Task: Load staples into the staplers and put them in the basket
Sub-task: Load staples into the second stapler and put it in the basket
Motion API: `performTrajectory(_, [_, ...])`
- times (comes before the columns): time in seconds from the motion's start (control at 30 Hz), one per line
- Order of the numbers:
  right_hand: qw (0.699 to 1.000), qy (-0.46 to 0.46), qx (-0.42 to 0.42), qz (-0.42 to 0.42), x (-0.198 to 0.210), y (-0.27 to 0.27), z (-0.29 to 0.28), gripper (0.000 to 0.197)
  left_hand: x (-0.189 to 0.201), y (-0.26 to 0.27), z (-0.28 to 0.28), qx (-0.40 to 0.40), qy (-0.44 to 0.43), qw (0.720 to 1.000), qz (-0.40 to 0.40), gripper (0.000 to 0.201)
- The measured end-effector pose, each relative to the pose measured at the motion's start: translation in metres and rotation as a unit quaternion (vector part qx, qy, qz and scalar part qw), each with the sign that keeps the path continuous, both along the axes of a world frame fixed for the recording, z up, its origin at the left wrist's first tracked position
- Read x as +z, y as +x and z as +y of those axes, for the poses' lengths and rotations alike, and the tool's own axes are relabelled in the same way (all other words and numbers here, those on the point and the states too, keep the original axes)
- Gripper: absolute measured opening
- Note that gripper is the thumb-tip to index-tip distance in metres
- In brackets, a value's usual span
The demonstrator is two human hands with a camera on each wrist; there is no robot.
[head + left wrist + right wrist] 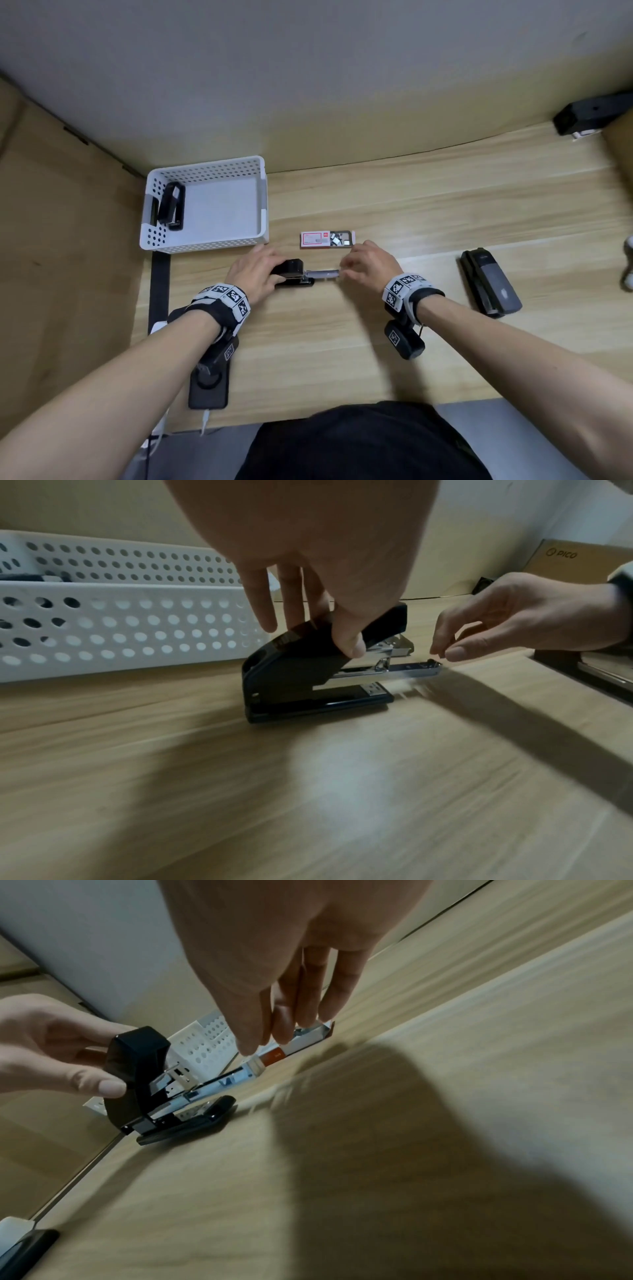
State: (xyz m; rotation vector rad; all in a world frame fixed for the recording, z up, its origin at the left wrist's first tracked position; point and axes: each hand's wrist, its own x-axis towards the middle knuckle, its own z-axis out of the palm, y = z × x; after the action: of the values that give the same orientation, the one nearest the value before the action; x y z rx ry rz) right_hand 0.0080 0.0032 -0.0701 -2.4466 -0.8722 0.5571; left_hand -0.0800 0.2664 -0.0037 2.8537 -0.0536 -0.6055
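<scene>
Stapler (291, 273) sat mid-frame on table (342, 342), tray out; my left hand (257, 270) gripped it, right hand (368, 263) pinched at the tray end, contents unclear. One stapler in basket (263, 198) upper left, another (488, 281) waiting right.

Your left hand (255, 272), frame centre, grips with thumb and curled fingers; your right hand (368, 265), just right, pinches its fingertips (457, 653) together.

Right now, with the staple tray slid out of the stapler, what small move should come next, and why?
Probably push the tray back into the black stapler. The left hand grips the stapler body on the table, and the right hand has its fingertips at the tray's outer end. Whether staples already sit in it cannot be told.
</scene>
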Motion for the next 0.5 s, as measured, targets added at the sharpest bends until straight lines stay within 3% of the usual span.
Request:
performTrajectory(0.27, [0.993, -0.057, -0.085, -0.054, 0.0, 0.044, 0.025, 0.017, -0.004, 0.011, 0.017, -0.009, 0.001, 1.0, 0.003, 0.032])
performTrajectory(0.5, [0.986, -0.119, -0.115, -0.03, -0.003, 0.054, 0.05, 0.024, -0.01, 0.01, 0.025, -0.015, -0.018, 1.0, 0.004, 0.034])
